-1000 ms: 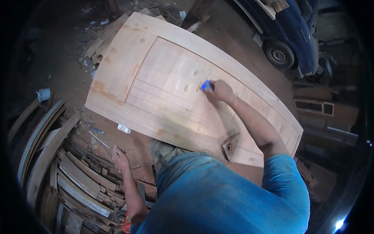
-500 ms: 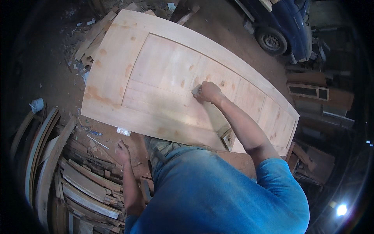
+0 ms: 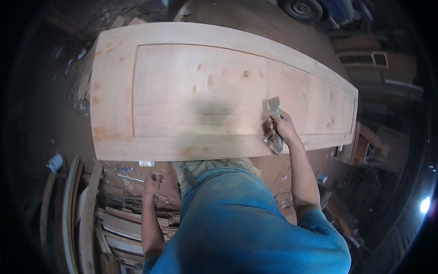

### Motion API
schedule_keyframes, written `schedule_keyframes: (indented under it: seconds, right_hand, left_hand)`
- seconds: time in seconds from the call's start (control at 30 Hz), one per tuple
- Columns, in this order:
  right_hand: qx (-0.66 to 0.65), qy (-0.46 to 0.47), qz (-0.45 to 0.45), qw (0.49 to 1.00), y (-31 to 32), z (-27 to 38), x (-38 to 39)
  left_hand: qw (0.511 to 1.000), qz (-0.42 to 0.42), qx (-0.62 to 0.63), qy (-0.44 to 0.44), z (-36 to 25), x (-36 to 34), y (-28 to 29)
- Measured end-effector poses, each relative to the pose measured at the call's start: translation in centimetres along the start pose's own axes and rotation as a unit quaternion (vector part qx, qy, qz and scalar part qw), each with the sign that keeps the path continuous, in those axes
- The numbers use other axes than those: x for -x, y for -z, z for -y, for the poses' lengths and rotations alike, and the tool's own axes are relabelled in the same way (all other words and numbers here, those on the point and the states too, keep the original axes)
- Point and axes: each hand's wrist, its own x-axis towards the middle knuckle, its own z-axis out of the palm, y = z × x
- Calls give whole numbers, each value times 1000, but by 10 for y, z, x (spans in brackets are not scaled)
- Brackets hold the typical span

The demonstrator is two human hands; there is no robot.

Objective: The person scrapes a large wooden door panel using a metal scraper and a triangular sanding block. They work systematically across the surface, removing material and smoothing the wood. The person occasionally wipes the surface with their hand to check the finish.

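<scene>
A pale wooden door (image 3: 173, 86) with a recessed panel lies flat in front of me, with brownish filler-like patches on its surface. My right hand (image 3: 284, 125) is closed around a putty knife (image 3: 274, 105) over the near right part of the door, its blade pointing away from me. Just below those fingers, at the door's near edge, sits a small dark-edged piece smeared with pale stuff (image 3: 275, 145); its kind is unclear. My left hand (image 3: 153, 183) hangs below the near left edge with its fingers curled; whatever they may hold is too small to make out.
Curved boards (image 3: 73, 210) and stacked timber (image 3: 122, 226) stand at the near left. A white bucket (image 3: 55, 162) is at the left. Wood scraps lie beyond the door's left end. At the far right are a vehicle wheel (image 3: 301, 9) and wooden frames (image 3: 365, 59).
My right hand has drawn back from the middle of the panel toward the near edge, and the putty knife's blade now shows. The view has turned, so the door appears straighter.
</scene>
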Motion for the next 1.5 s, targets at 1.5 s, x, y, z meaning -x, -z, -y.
schedule_keyframes:
  seconds: [1.5]
  right_hand:
    - [-92,51,115,988,103,-215,-1]
  left_hand:
    - [936,70,326,-113,-320,35,-263]
